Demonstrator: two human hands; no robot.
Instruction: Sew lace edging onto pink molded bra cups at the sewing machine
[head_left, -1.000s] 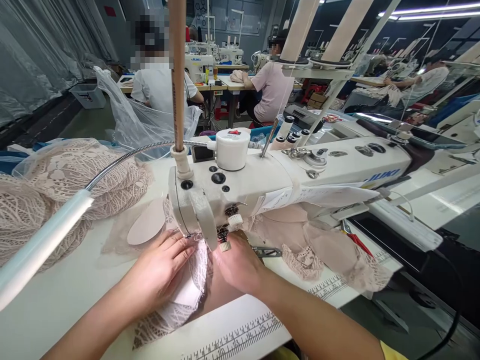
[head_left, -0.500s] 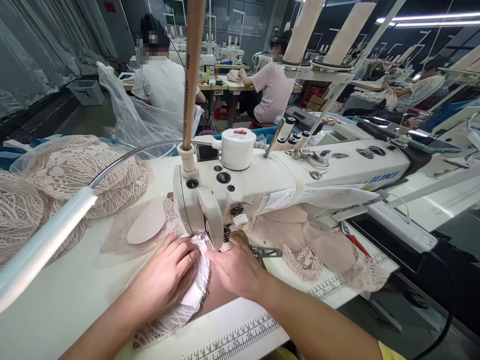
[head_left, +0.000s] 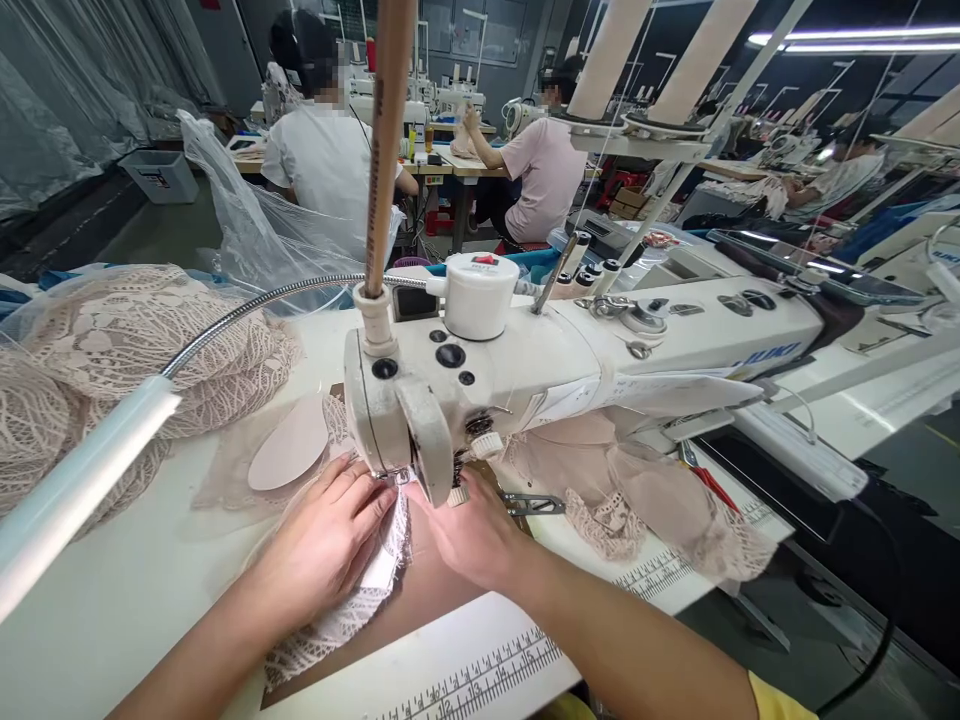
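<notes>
My left hand [head_left: 330, 525] lies over a lace piece [head_left: 337, 628] with a white backing, its fingers stretched flat and pressing the cloth near the needle area. My right hand [head_left: 472, 530] rests on the other side of the lace edge, thumb reaching toward the presser foot [head_left: 401, 477]. Its other fingers are apart from the thumb and partly hidden behind the sewing machine head [head_left: 401, 410]. The lace runs under the foot, and its frayed edge lies over a smooth brown surface [head_left: 439, 590] between my hands.
A lamp [head_left: 82, 490] on a flexible neck shines from the left. Bundled lace pieces [head_left: 165, 350] lie at the left, beige cup pieces [head_left: 645, 490] at the right. A printed ruler [head_left: 480, 685] runs along the front edge. Two people sit at machines ahead.
The lace has moved slightly farther under the presser foot, and my left hand has shifted a little left. Ahead, the person in pink has raised a hand. The view has turned slightly.
</notes>
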